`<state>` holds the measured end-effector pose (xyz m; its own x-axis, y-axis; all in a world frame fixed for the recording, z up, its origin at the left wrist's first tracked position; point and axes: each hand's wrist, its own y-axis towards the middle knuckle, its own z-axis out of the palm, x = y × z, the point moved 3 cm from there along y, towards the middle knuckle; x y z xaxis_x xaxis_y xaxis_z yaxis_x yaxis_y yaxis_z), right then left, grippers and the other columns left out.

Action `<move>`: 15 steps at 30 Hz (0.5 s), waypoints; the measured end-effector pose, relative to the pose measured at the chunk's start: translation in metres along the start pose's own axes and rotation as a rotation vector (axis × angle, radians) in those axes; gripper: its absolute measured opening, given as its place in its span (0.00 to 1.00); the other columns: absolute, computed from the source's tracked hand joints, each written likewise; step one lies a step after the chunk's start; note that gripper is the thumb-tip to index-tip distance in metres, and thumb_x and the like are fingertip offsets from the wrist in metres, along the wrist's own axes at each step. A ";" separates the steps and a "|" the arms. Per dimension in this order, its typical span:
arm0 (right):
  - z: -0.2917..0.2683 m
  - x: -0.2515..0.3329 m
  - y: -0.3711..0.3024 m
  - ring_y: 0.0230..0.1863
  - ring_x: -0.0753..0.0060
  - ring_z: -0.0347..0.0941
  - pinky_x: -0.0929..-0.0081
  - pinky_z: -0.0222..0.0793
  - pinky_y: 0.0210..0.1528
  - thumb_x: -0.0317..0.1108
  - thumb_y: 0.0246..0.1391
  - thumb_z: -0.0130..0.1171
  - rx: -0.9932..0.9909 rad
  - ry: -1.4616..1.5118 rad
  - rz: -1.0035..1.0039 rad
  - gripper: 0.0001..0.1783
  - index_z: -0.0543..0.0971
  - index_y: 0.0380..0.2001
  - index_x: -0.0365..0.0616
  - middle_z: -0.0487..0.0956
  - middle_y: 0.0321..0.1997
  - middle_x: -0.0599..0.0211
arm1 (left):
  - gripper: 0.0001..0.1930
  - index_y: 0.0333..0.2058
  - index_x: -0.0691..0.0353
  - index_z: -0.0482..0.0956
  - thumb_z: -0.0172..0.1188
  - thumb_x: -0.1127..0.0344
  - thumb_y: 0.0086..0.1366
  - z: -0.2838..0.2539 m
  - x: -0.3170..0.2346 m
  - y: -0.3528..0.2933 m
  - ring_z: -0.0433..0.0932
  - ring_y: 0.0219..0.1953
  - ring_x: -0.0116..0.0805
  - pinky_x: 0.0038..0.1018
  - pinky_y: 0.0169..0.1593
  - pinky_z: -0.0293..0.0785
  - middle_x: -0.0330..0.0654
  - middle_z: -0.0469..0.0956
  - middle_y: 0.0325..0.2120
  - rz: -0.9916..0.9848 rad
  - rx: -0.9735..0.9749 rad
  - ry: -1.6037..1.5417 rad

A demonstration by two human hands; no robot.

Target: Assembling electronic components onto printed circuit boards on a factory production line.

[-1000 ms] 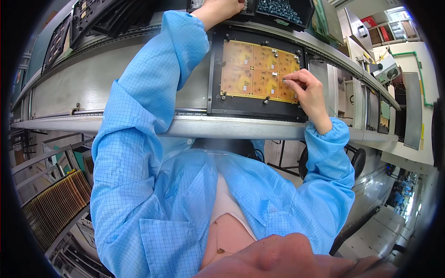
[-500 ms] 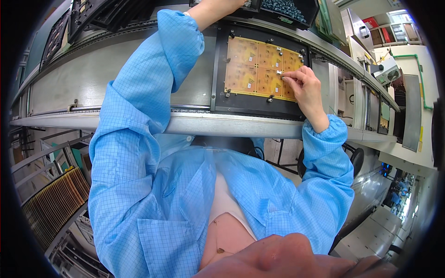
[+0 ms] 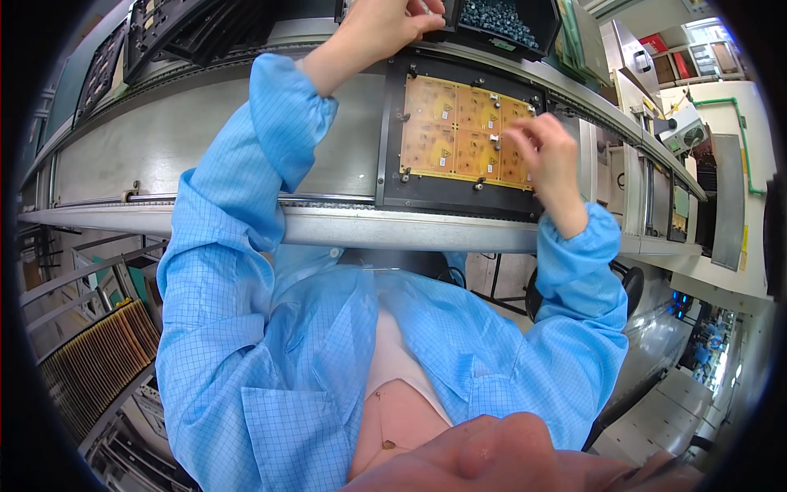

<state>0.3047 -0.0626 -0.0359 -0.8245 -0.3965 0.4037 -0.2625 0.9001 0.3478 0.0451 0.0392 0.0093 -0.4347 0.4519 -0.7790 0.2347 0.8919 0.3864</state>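
Observation:
A yellow circuit board panel (image 3: pixel 429 131) lies in a black carrier frame (image 3: pixel 447 193) on the conveyor. Small white components (image 3: pixel 494 138) stand on its right half. Over the panel's right edge hovers my right hand (image 3: pixel 554 156), slightly blurred, with thumb and forefinger apart and no part visible between them. My left hand (image 3: pixel 385 31) is beyond the panel's far left corner, beside the parts bins. Its fingers are curled together at the picture's top edge; what they pinch, if anything, is too small to make out.
A black bin (image 3: pixel 548 33) of small dark blue parts (image 3: pixel 498 20) stands behind the carrier. Black frames (image 3: pixel 176 29) are stacked at the far left. The conveyor's metal rail (image 3: pixel 361 227) runs along the near side. Green sheets (image 3: pixel 580 41) lean right of the bin.
My right hand has lifted off the white component and drawn slightly right, its fingers parting. My left hand has come nearer from the bins. The carrier sits slightly lower in view.

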 end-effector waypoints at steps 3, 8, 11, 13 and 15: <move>-0.018 -0.012 0.060 0.32 0.65 0.77 0.73 0.72 0.35 0.31 0.54 0.64 -0.125 0.058 -0.117 0.07 0.84 0.35 0.42 0.80 0.34 0.60 | 0.08 0.37 0.62 0.84 0.66 0.66 0.61 0.007 0.015 -0.006 0.80 0.27 0.25 0.23 0.34 0.77 0.38 0.82 0.26 -0.022 0.147 0.055; 0.019 -0.062 0.173 0.41 0.48 0.78 0.61 0.74 0.46 0.33 0.56 0.60 -0.229 -0.219 -0.340 0.10 0.83 0.39 0.42 0.82 0.40 0.55 | 0.06 0.37 0.70 0.83 0.62 0.74 0.62 0.029 0.015 -0.021 0.82 0.27 0.26 0.21 0.34 0.80 0.42 0.83 0.26 -0.179 0.355 -0.287; 0.044 -0.089 0.209 0.44 0.47 0.78 0.58 0.74 0.49 0.35 0.55 0.62 0.049 -0.352 -0.055 0.11 0.83 0.39 0.42 0.82 0.40 0.53 | 0.05 0.36 0.71 0.82 0.61 0.76 0.63 0.031 0.005 -0.028 0.82 0.28 0.26 0.23 0.36 0.81 0.42 0.83 0.26 -0.139 0.387 -0.257; 0.045 -0.081 0.216 0.43 0.47 0.79 0.59 0.74 0.49 0.35 0.54 0.62 0.096 -0.369 -0.046 0.11 0.84 0.38 0.42 0.83 0.39 0.52 | 0.04 0.34 0.70 0.82 0.61 0.76 0.62 0.029 0.003 -0.032 0.82 0.28 0.26 0.23 0.35 0.81 0.42 0.83 0.26 -0.145 0.365 -0.226; 0.039 -0.071 0.219 0.42 0.47 0.79 0.58 0.74 0.48 0.35 0.52 0.63 0.121 -0.400 -0.061 0.10 0.85 0.36 0.44 0.83 0.36 0.51 | 0.04 0.33 0.65 0.83 0.65 0.72 0.59 0.026 0.001 -0.032 0.82 0.28 0.25 0.24 0.35 0.79 0.40 0.83 0.24 -0.106 0.317 -0.054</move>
<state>0.2861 0.1698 -0.0216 -0.9291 -0.3695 0.0171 -0.3539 0.9013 0.2497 0.0597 0.0101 -0.0164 -0.4266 0.3477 -0.8349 0.4532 0.8811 0.1354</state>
